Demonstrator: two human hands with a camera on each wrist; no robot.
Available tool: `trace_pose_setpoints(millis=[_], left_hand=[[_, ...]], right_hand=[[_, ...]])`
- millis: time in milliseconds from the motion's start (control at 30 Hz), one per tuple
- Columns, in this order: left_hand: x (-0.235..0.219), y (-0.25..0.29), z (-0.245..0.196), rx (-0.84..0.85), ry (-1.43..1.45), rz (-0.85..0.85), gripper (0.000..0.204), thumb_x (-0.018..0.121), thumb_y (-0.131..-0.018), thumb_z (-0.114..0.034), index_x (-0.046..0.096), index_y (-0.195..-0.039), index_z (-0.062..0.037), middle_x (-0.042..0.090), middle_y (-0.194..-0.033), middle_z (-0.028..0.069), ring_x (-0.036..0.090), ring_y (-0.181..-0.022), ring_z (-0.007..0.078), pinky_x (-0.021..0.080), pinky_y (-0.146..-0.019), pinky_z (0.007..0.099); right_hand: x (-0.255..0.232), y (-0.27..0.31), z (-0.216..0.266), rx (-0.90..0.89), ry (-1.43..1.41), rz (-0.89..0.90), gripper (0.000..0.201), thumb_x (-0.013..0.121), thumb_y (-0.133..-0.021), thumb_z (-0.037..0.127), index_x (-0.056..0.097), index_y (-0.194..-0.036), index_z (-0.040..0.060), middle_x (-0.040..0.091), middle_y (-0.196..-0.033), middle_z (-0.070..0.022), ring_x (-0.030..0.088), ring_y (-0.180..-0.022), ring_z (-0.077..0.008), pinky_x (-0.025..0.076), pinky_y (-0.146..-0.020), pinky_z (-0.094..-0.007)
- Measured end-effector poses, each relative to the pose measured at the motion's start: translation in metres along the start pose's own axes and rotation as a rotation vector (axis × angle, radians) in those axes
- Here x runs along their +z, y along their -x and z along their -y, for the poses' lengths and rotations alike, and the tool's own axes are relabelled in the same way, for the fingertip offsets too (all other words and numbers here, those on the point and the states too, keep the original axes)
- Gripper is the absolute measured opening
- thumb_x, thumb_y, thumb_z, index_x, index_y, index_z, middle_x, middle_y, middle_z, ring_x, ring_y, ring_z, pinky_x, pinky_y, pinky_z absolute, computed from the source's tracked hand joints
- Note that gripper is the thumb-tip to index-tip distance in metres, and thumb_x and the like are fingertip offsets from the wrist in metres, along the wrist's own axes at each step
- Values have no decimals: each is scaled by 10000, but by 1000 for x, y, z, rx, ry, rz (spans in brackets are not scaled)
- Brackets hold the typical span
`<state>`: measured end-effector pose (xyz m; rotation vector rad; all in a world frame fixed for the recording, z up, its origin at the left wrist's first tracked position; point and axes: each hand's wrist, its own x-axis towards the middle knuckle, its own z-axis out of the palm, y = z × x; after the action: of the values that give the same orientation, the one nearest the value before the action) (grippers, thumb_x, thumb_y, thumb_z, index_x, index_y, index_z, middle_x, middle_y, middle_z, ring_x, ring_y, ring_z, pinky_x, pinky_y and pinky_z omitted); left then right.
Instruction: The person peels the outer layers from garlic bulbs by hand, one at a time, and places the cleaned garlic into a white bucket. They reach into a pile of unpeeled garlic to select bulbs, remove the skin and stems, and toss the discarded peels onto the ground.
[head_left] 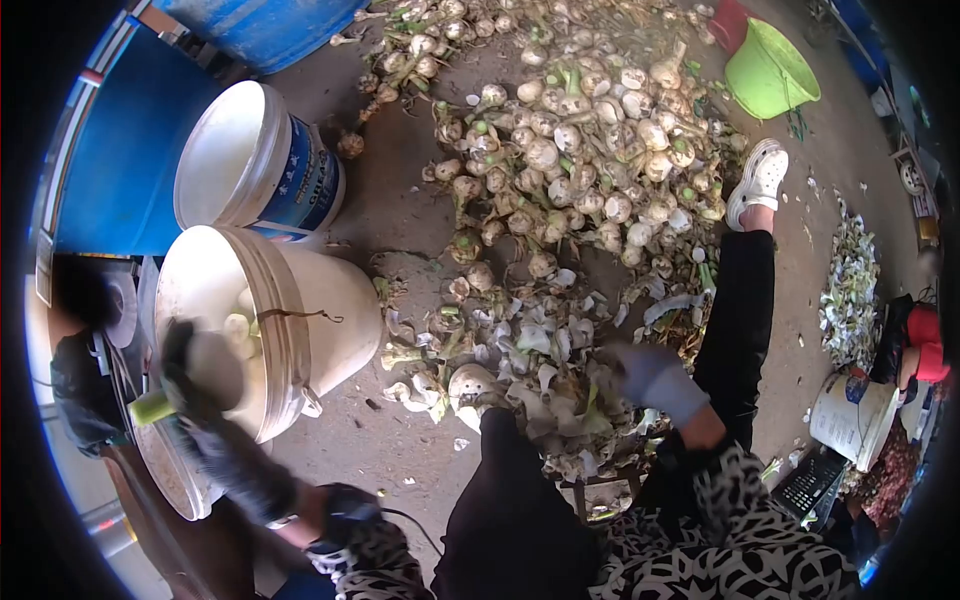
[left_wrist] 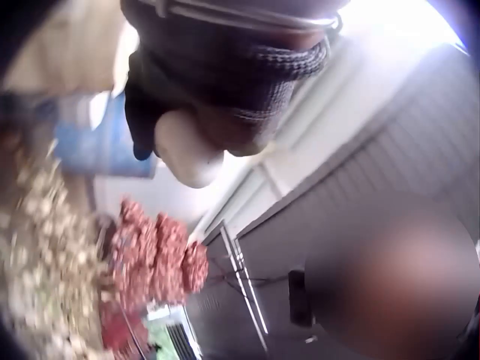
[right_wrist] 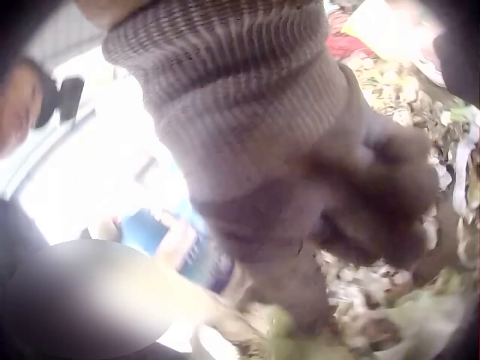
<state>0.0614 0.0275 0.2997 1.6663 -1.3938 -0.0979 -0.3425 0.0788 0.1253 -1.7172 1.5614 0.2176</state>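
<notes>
My left hand, in a dark glove, grips a pale, smooth bulb over the mouth of a cream bucket. Several peeled white bulbs lie inside that bucket. Beside the hand sticks out a short light green piece. My right hand, in a grey glove, hovers at the heap of peelings. Its fingers look bent and blurred in the right wrist view, and I cannot tell whether they hold anything. Unpeeled bulbs with stalks cover the ground ahead.
Behind the cream bucket stands a white bucket with a blue label, near a blue barrel. A lime green tub stands at the far right. My shoe borders the bulb pile. Another person is at the right beside a white bucket.
</notes>
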Motion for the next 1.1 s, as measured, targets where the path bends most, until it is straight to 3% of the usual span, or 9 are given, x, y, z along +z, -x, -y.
trace_pose_setpoints(millis=[133,300,467,600,667,833,1000,1067,1100], left_hand=[[-16,-6,14,180,20,-140,563,466,-985,-414,477,-1334,28,536,-1301,168,506,-1215,261,396,-1036,391],[82,65,4,180,-20,392,433,599,-916,-110,505,-1326,-9,565,-1284,130,564,-1127,236,437,-964,359],[193,144,70,-890,1012,857,636,668,-901,-289,384,-1383,12,555,-1182,78,559,-1017,122,497,-833,266],[187,131,43,-750,823,957,605,707,-868,-278,454,-1324,27,617,-1055,64,603,-923,150,506,-803,275],[178,125,32,-455,779,846,593,740,-834,-257,486,-1294,18,624,-1073,87,619,-932,168,510,-815,283],[155,112,1,187,180,760,711,826,-732,-328,500,-1277,-9,607,-1146,123,601,-1045,205,485,-913,348],[155,121,16,-171,668,753,730,806,-758,-312,450,-1325,-20,611,-1124,111,616,-975,182,511,-842,315],[152,116,24,-723,1110,866,721,801,-767,-310,453,-1329,-23,616,-1104,102,618,-952,174,517,-836,300],[155,114,25,-359,725,883,706,791,-770,-320,460,-1324,-34,629,-1072,117,638,-934,207,524,-821,313]], right_hand=[[16,-109,11,-48,146,-507,473,657,-814,297,532,-1256,185,570,-1238,-145,600,-1039,-393,473,-885,-465],[44,-223,26,88,353,-123,526,642,-828,245,474,-1325,212,525,-1296,-142,596,-1059,-373,474,-922,-439],[32,-140,72,-229,-87,-282,563,593,-843,146,425,-1380,168,551,-1268,-167,620,-1031,-321,487,-885,-438],[23,-76,97,-289,-253,-475,559,633,-845,62,433,-1365,107,599,-1194,-151,629,-1028,-256,510,-870,-369],[28,-69,84,-360,-1296,-360,574,732,-796,150,475,-1307,112,640,-1040,-150,652,-917,-223,524,-774,-324],[6,-67,93,-299,-812,-498,201,655,-892,211,685,-941,18,667,-757,-69,626,-715,-135,496,-656,-289],[-12,-53,98,-401,-947,-416,162,644,-894,165,670,-921,8,650,-702,-54,590,-633,-110,488,-605,-279],[-17,-49,99,-289,-1091,-232,143,639,-894,145,682,-926,13,649,-692,-46,591,-618,-92,489,-571,-265],[-19,-50,97,-361,-923,-295,145,633,-901,150,683,-927,16,638,-679,-29,581,-587,-69,477,-528,-253]])
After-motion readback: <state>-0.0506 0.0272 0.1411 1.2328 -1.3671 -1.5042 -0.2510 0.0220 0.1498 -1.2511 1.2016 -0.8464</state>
